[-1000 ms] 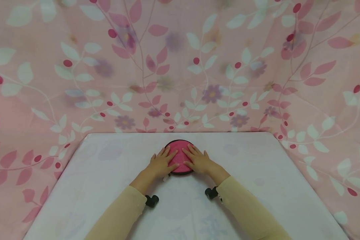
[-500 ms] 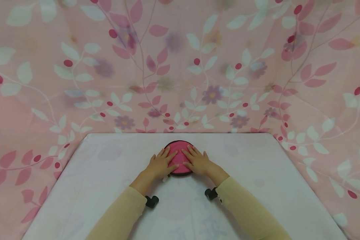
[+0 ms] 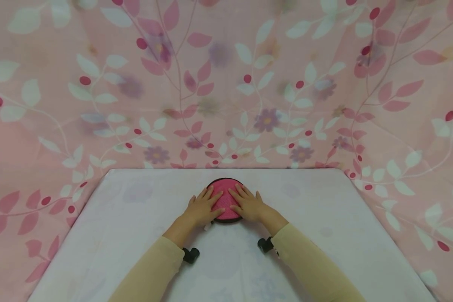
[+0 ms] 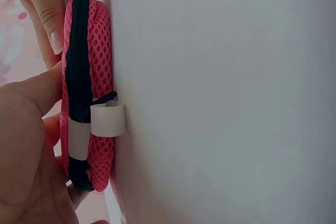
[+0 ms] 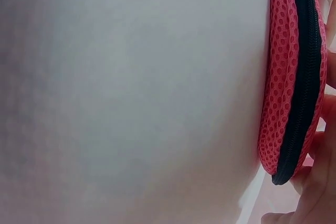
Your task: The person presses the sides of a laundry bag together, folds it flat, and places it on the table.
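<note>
A round pink mesh pouch (image 3: 223, 200) with a black zipper (image 4: 80, 51) around its side lies flat near the far edge of the table. From the left, my left hand (image 3: 201, 209) rests on its top with fingers spread. My right hand (image 3: 252, 205) lies on the top from the other side, its fingers also apart. Both thumbs point inward without meeting. In the left wrist view, a white fabric tag (image 4: 108, 119) sticks out beside the zipper. The right wrist view shows the zipper closed along the pouch's side (image 5: 301, 87).
A white cloth with faint prints covers the table (image 3: 226, 260). Behind it and at both sides hangs a pink floral curtain (image 3: 226, 84). Small black wrist cameras (image 3: 191, 255) sit at the sleeve cuffs.
</note>
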A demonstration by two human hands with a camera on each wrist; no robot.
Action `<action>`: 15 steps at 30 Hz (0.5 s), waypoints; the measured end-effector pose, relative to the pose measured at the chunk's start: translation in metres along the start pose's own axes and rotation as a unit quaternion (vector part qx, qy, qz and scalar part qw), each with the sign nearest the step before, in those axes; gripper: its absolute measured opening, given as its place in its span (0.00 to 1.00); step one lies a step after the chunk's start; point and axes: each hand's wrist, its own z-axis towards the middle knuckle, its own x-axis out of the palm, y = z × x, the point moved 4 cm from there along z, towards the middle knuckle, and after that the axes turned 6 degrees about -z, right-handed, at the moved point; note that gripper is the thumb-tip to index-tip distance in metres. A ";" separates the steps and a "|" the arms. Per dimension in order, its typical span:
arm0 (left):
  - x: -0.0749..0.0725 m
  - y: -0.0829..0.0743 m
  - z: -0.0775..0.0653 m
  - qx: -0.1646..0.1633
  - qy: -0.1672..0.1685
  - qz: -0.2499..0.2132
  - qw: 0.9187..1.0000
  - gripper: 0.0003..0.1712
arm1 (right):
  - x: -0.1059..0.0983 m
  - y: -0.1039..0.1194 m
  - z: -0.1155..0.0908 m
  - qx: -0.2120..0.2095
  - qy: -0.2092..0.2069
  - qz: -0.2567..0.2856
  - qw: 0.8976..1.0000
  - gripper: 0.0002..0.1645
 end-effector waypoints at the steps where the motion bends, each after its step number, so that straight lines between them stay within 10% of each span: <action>1: 0.000 0.000 0.000 -0.001 0.000 0.001 1.000 0.40 | 0.000 0.000 0.001 0.002 0.001 -0.003 1.000 0.41; 15: 0.000 0.000 -0.001 0.005 -0.015 -0.002 1.000 0.40 | 0.000 0.001 -0.001 -0.001 -0.012 -0.025 1.000 0.40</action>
